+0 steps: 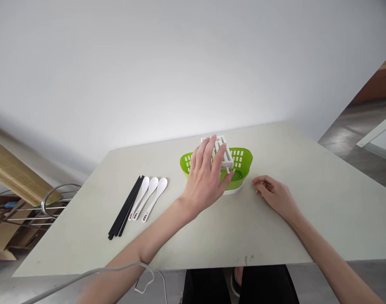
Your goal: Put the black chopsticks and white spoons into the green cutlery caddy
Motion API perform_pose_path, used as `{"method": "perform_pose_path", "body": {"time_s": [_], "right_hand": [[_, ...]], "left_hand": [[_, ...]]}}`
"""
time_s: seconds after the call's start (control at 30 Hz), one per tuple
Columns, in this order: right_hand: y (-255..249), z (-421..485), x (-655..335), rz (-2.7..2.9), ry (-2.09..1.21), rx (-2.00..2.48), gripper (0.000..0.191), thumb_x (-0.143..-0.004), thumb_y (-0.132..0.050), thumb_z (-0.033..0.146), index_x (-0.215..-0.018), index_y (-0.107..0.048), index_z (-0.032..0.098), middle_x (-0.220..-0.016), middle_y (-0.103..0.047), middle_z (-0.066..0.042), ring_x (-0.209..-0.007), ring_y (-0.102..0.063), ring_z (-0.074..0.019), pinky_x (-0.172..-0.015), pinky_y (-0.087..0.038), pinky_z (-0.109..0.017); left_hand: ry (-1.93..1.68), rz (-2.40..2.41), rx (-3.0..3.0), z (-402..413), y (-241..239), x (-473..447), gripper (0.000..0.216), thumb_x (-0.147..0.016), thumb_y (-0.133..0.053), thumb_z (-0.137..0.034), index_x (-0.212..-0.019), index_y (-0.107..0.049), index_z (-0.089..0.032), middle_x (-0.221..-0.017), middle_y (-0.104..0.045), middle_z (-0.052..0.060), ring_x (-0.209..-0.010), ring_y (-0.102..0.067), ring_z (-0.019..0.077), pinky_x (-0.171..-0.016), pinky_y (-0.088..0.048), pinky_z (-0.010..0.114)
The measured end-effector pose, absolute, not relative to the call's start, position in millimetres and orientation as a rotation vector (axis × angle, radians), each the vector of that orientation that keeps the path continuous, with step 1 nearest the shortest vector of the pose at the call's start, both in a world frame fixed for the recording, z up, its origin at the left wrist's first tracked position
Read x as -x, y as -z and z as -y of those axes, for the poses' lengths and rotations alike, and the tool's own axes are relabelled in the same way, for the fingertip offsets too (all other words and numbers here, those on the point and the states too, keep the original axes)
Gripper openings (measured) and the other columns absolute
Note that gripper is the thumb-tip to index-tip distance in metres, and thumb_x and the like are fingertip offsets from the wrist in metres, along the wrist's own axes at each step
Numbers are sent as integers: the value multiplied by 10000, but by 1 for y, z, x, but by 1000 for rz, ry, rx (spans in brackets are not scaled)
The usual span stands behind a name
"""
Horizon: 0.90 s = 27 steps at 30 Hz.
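Note:
My left hand (pixel 204 175) is over a green plastic basket (pixel 246 162) with a perforated wall and a white base. Its fingers and thumb are closed around a white slotted plastic rack (pixel 225 153), which sits tilted above the basket's opening; the hand hides part of both. To the right of the basket, my right hand (pixel 273 194) rests on the table with its fingers curled in and nothing visible in them. Three white spoons (pixel 153 196) lie side by side left of the basket, beside a bundle of black chopsticks (pixel 126 207).
The pale table (pixel 221 240) backs against a white wall (pixel 167 67). A grey cable (pixel 117 269) runs across my left forearm near the front edge. On the left, a metal rack (pixel 49 207) and a cardboard box (pixel 6 232) stand beside the table.

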State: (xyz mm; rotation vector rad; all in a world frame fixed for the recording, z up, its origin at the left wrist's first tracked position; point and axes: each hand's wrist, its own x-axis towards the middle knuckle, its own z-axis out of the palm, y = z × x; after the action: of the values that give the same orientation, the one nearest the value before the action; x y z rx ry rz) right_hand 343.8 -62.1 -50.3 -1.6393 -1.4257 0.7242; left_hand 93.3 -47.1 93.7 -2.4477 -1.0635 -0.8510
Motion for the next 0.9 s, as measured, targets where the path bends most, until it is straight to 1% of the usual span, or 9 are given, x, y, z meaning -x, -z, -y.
{"method": "perform_pose_path", "body": {"time_s": [0.07, 0.17, 0.23, 0.3, 0.43, 0.57, 0.67, 0.77, 0.9], "right_hand": [[51, 62, -344, 1420, -729, 1634, 230, -842, -533, 342, -931, -718, 237, -752, -726, -20, -679, -655, -197, -698, -497, -322], [52, 62, -344, 1417, -744, 1627, 229, -843, -533, 342, -939, -713, 239, -776, -731, -21, -708, -665, -197, -710, -498, -320], [53, 62, -345, 1419, -753, 1632, 231, -847, -529, 345, -948, -710, 242, -776, -728, -18, -722, -666, -199, -722, -495, -323], [54, 62, -345, 1421, -757, 1644, 231, -849, -527, 345, -953, -708, 244, -764, -721, -15, -726, -665, -200, -727, -492, -326], [51, 63, -344, 1415, -746, 1660, 227, -853, -531, 342, -946, -713, 242, -757, -718, -20, -717, -663, -198, -711, -491, -323], [49, 64, -342, 1416, -743, 1648, 227, -864, -529, 339, -943, -716, 238, -767, -724, -31, -719, -669, -199, -689, -493, -317], [49, 65, -341, 1426, -742, 1648, 227, -866, -532, 337, -950, -720, 240, -772, -727, -33, -720, -672, -200, -672, -491, -311], [48, 65, -338, 1428, -751, 1652, 227, -874, -527, 338, -953, -719, 247, -790, -733, -32, -732, -679, -199, -667, -490, -305], [49, 65, -337, 1432, -735, 1629, 226, -877, -523, 334, -948, -717, 243, -779, -729, -33, -719, -678, -200, -661, -488, -306]], "left_hand": [[836, 1063, 2432, 38, -91, -92, 598, -1023, -537, -378, -1571, -350, -228, -1605, -473, 170, -1533, -372, 345, -1235, -323, 576], [786, 1033, 2428, 23, -93, -82, 493, -1023, -552, -375, -1482, -491, -206, -1501, -604, 129, -1416, -510, 329, -1233, -324, 530], [756, 1041, 2420, 13, -96, -71, 456, -1026, -553, -401, -1437, -552, -204, -1483, -630, 112, -1368, -545, 324, -1200, -351, 513], [730, 1071, 2409, 2, -102, -58, 464, -1025, -550, -450, -1417, -583, -202, -1471, -643, 110, -1359, -549, 333, -1167, -369, 508], [686, 1187, 2377, -19, -111, -30, 528, -1016, -528, -546, -1395, -607, -186, -1432, -670, 134, -1371, -546, 350, -1160, -344, 511], [648, 1373, 2303, -37, -116, 0, 551, -1011, -503, -589, -1367, -618, -185, -1410, -679, 146, -1365, -563, 333, -1182, -304, 496], [620, 1501, 2237, -45, -118, 25, 558, -1022, -464, -586, -1394, -594, -190, -1424, -670, 137, -1411, -523, 322, -1195, -285, 483], [604, 1591, 2198, -53, -120, 54, 537, -1036, -426, -541, -1435, -558, -206, -1486, -624, 125, -1453, -474, 325, -1201, -277, 483], [556, 1729, 2131, -62, -122, 88, 576, -1032, -401, -540, -1492, -501, -207, -1520, -589, 132, -1420, -494, 345, -1182, -302, 485]]}}
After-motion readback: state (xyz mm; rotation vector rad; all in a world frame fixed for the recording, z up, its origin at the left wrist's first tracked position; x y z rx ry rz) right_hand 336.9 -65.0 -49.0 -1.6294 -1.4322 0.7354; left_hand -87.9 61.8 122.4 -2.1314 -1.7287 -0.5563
